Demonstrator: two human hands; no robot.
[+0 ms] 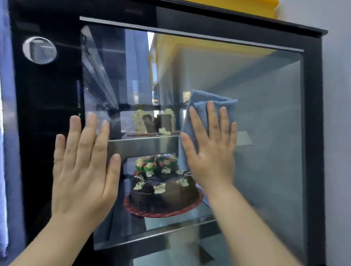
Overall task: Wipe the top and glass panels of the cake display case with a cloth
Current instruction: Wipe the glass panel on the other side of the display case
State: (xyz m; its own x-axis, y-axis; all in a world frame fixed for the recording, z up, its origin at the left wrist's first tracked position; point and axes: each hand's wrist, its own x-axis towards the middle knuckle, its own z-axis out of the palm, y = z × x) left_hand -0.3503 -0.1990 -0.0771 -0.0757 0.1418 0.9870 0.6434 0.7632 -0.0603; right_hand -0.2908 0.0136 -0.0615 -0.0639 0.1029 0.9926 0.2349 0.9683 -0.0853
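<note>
**Cake display case: hands and cloth at the glass**

- Right fingers (211,116): straight, slightly spread, pressing flat on the cloth, above and right of the chocolate cake (163,191).
- Right hand (212,155): palm down on the cloth.
- Blue cloth (217,101): folded, flat against the glass panel (268,121), above and right of the cake.
- Left fingers (89,132): straight, close together, holding nothing.
- Left hand (83,164): laid flat at the glass panel's edge, left of the cake.
- Cake: behind the glass on a red plate (195,205).
- Cake slices (146,121): on the shelf above the cake.
- Yellow bin (218,1): on the case top, high above the cake.
- Round silver fitting (39,50): on the black panel, up and left of the cake.
</note>
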